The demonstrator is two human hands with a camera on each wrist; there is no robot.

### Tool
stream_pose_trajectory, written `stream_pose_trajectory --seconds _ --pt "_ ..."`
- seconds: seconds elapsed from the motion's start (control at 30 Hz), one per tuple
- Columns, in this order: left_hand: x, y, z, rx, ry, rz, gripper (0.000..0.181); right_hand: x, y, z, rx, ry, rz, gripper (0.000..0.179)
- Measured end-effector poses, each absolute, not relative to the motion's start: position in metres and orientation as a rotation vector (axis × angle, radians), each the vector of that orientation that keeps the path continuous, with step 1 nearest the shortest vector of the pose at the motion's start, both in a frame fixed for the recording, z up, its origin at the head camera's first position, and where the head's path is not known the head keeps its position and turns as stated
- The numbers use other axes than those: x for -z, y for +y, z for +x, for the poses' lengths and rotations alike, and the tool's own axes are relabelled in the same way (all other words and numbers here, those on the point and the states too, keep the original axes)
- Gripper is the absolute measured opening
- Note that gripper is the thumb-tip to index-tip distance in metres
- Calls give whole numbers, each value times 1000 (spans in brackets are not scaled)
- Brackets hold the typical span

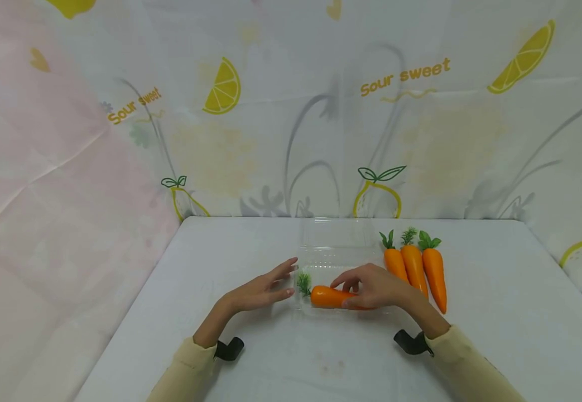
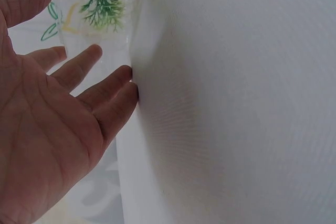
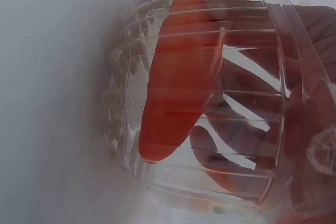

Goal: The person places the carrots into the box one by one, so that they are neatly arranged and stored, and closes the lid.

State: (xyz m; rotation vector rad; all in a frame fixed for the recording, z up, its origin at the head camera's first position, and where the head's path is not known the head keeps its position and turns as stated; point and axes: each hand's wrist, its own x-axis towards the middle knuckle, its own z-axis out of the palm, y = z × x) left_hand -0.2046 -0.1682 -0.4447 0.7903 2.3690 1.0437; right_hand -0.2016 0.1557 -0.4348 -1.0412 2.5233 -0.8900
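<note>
An orange carrot (image 1: 327, 297) with feathery green leaves (image 1: 303, 283) lies lengthwise in a clear plastic box (image 1: 321, 314), its leafy end to the left. My right hand (image 1: 378, 286) reaches over the box from the right and holds this carrot (image 3: 178, 87), thumb on the near side, fingers behind. The box wall (image 3: 281, 103) stands between the right wrist camera and the hand. At the box's left end is my left hand (image 1: 263, 291), fingers apart and nearly straight; in the left wrist view, this hand (image 2: 58, 114) has its fingertips close to the box.
Three more carrots (image 1: 414, 267) lie side by side to the right of the box, leaves away from me. The box's clear lid (image 1: 337, 233) is raised behind it. All stand on a white table (image 1: 491, 279) before a lemon-print cloth (image 1: 280, 128).
</note>
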Motion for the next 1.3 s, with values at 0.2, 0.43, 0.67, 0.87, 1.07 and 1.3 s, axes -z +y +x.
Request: stream_pose_trajectory --seconds 0.2,0.43,0.67,0.87,1.07,1.3 --pt "447 -169 -205 -1056 2364 808 76 436 154 -201 872 2512 -1084 32" --pt "446 -169 -206 -1049 2365 810 76 436 154 -201 867 2505 -1107 31" --pt "445 -169 -205 -1051 2362 805 76 436 154 -202 891 2429 -1158 31" --pt "444 -168 -204 -1048 2369 792 75 435 154 -202 854 2451 -1150 34" --pt "443 -168 -204 -1045 2373 792 75 430 158 -202 861 2496 -1051 38" --pt "445 -169 -205 -1041 2371 793 76 427 167 -202 1033 2581 -1062 40"
